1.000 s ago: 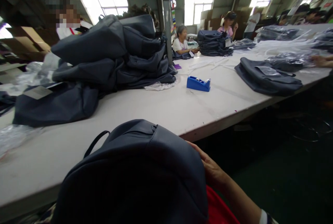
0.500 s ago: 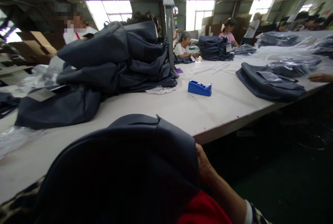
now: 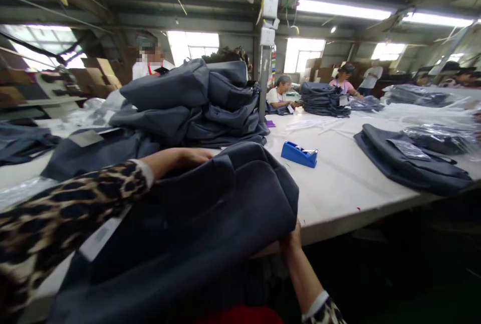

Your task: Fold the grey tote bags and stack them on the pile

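Note:
A large dark navy backpack is tilted across the near edge of the table in front of me. A white tag lies against its left part. My left hand reaches over the bag's top at the far side, and its fingers are mostly hidden behind the fabric. Below the bag's right end, my right hand grips the lower corner, with the fingertips out of sight under it.
A white table carries a high heap of navy bags and a blue tape dispenser. At the right lies another navy bag beside plastic-wrapped ones. A metal post rises behind. Several co-workers are farther back.
The backpack has tipped from standing upright to lying more flat. My left hand and leopard-print sleeve have come into view over its top. My right hand has shifted slightly lower, and the view has tilted up.

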Demonstrator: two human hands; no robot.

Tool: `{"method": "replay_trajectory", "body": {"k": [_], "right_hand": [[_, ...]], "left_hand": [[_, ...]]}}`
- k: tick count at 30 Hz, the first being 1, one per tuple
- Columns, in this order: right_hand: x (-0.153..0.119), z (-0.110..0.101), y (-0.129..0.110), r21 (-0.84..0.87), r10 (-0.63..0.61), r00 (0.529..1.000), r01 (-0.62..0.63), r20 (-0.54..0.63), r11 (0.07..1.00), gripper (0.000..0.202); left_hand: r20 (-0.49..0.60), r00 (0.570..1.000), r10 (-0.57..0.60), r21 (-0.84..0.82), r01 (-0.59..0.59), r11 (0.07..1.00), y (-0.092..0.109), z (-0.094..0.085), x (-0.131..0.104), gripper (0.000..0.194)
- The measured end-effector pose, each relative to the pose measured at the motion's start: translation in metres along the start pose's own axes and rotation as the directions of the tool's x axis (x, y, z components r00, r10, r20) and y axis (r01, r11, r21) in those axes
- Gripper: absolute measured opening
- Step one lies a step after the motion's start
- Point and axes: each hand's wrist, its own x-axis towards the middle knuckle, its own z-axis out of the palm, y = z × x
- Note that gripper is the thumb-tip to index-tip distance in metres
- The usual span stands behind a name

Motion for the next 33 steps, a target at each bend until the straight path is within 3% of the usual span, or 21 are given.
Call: {"method": "replay_trajectory", "body": {"k": [2, 4, 7, 9, 11, 13, 15, 17, 21, 26, 30, 33], "right_hand": [[0.01, 0.001, 0.01, -0.005, 0.022, 0.999, -0.022, -0.033, 1.0, 0.064], [0.018, 0.007, 0.019, -0.018, 0.04, 0.997, -0.041, -0.064, 0.999, 0.062], [0.022, 0.021, 0.03, -0.05, 0.043, 0.996, -0.047, -0.074, 0.998, 0.06], [0.02, 0.026, 0.037, -0.091, 0.032, 0.998, -0.036, -0.05, 0.995, 0.06], [0.017, 0.024, 0.041, -0.158, 0.023, 1.0, -0.024, -0.005, 0.987, 0.058], [0.019, 0.013, 0.039, -0.251, 0.022, 0.999, -0.009, 0.048, 0.968, 0.051], [0.027, -0.001, 0.03, -0.354, 0.012, 0.994, 0.026, 0.106, 0.935, 0.041], [0.039, -0.013, 0.017, -0.446, -0.019, 0.986, 0.093, 0.168, 0.89, 0.037], [0.064, -0.023, -0.005, -0.543, -0.064, 0.933, 0.261, 0.353, 0.798, 0.045], [0.083, -0.018, -0.003, -0.611, -0.103, 0.866, 0.425, 0.49, 0.668, 0.027], [0.092, -0.019, -0.002, -0.682, -0.143, 0.825, 0.537, 0.547, 0.496, 0.027], [0.092, -0.021, -0.018, -0.702, -0.181, 0.772, 0.631, 0.609, 0.331, 0.043]], "left_hand": [[-0.027, 0.997, -0.077, 0.112, 0.079, 0.991, -0.005, 0.001, -0.006, 0.049], [-0.138, 0.99, -0.012, 0.225, 0.043, 0.973, 0.001, 0.017, -0.026, 0.058], [-0.097, 0.957, 0.275, 0.377, -0.22, 0.9, 0.027, 0.07, -0.056, 0.072], [-0.062, 0.944, 0.325, 0.474, -0.259, 0.842, 0.043, 0.113, -0.061, 0.085], [-0.093, 0.947, 0.306, 0.555, -0.206, 0.806, 0.047, 0.154, -0.055, 0.079], [-0.086, 0.946, 0.312, 0.62, -0.194, 0.76, 0.039, 0.188, -0.046, 0.057], [-0.082, 0.928, 0.364, 0.688, -0.212, 0.694, 0.024, 0.216, -0.042, 0.04], [-0.097, 0.893, 0.439, 0.741, -0.23, 0.631, 0.01, 0.237, -0.043, 0.038], [-0.133, 0.84, 0.526, 0.778, -0.241, 0.581, -0.007, 0.262, -0.047, 0.039], [-0.189, 0.825, 0.533, 0.799, -0.187, 0.572, -0.02, 0.286, -0.038, 0.041], [-0.235, 0.816, 0.528, 0.793, -0.154, 0.59, -0.029, 0.303, -0.032, 0.042], [-0.3, 0.78, 0.549, 0.776, -0.135, 0.616, -0.035, 0.312, -0.034, 0.046]]}}
